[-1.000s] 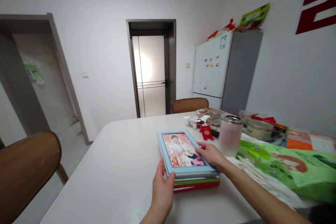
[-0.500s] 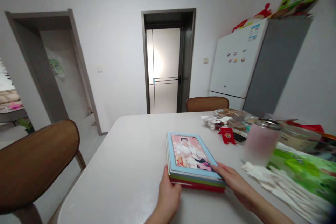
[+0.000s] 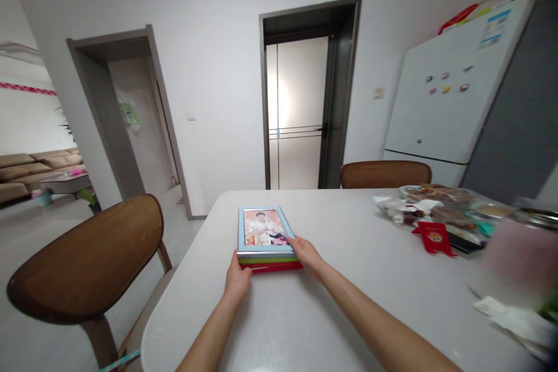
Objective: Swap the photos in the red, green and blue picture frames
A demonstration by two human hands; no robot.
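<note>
A stack of flat items lies on the white table, topped by a light-blue picture frame with a pink photo in it. Below the frame show a green layer and a red layer. My left hand grips the near left corner of the stack, its thumb at the front edge. On the right side, my right hand holds the stack, with fingertips over the frame's near right corner. The undersides of both hands' grips are hidden.
Right of the stack are a red card, a black phone-like object, wrapped food, a pink jar and white tissue. Brown chairs stand at the left and the far side.
Both hands and the stack have moved left and farther away across the table. The view has turned left, so the right-hand items sit nearer the picture's right edge.
</note>
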